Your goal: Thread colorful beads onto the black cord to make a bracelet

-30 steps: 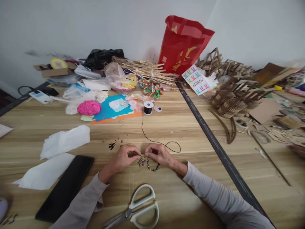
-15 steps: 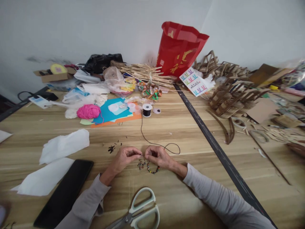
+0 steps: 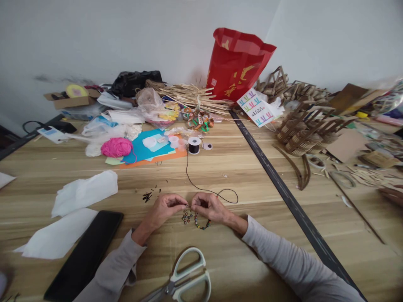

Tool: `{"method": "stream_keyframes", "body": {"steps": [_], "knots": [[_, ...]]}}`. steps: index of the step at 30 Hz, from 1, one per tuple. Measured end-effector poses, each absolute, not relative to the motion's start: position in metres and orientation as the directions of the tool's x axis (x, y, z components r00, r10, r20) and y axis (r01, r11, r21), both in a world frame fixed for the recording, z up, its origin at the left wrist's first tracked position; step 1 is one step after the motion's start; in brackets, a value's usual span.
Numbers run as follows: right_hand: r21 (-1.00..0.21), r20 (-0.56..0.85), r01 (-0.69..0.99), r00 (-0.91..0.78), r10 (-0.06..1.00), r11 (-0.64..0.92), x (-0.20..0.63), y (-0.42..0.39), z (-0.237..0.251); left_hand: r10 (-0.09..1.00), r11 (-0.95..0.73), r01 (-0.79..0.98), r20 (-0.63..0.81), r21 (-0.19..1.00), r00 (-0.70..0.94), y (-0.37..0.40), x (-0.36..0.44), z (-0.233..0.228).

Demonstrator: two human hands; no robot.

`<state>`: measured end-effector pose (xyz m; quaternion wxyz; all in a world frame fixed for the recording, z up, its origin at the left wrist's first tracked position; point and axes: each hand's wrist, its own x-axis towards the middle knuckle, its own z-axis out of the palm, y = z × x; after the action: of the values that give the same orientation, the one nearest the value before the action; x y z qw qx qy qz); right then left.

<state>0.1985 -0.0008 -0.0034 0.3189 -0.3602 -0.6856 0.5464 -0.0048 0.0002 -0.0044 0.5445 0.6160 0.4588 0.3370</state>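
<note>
My left hand [image 3: 166,208] is pinched shut at the fingertips on something tiny and dark, too small to name. Almost touching it, my right hand [image 3: 210,206] pinches the black cord [image 3: 192,178], which loops back to a spool [image 3: 194,147]. Below the right fingers hangs a curved string of colourful beads [image 3: 202,227], lying on the table. A small cluster of loose round beads [image 3: 186,217] lies beneath the fingertips. Short black pieces [image 3: 147,196] are scattered left of my left hand.
White-handled scissors [image 3: 189,277] lie near my body. A black phone-like slab [image 3: 85,256] and white paper sheets [image 3: 85,193] are at left. Pink yarn [image 3: 116,147], a red bag [image 3: 237,63] and small woven baskets [image 3: 302,130] stand farther back. A dark strip [image 3: 280,184] crosses the table.
</note>
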Motion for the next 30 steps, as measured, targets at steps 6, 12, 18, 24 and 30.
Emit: {"method": "stream_keyframes", "body": {"steps": [6, 12, 18, 24, 30], "knots": [[-0.973, 0.046, 0.169, -0.530, 0.847, 0.158, 0.1977, -0.0008, -0.0043, 0.931, -0.019, 0.240, -0.071, 0.971, 0.359, 0.0003, -0.0050, -0.0030], [-0.971, 0.051, 0.171, -0.536, 0.843, 0.167, 0.1982, -0.0013, -0.0054, 0.934, -0.035, 0.228, -0.050, 0.973, 0.353, -0.0005, -0.0043, -0.0020], [-0.975, 0.037, 0.166, -0.538, 0.842, 0.149, 0.1979, -0.0012, -0.0063, 0.932, -0.041, 0.238, -0.049, 0.970, 0.360, -0.0001, -0.0045, -0.0027], [-0.969, 0.062, 0.167, -0.544, 0.837, 0.180, 0.1975, -0.0009, -0.0054, 0.926, -0.036, 0.246, -0.061, 0.968, 0.372, -0.0008, -0.0038, -0.0020], [-0.973, 0.056, 0.160, -0.542, 0.839, 0.168, 0.1978, -0.0008, -0.0060, 0.928, -0.019, 0.220, -0.065, 0.975, 0.366, -0.0013, -0.0031, -0.0027]]}}
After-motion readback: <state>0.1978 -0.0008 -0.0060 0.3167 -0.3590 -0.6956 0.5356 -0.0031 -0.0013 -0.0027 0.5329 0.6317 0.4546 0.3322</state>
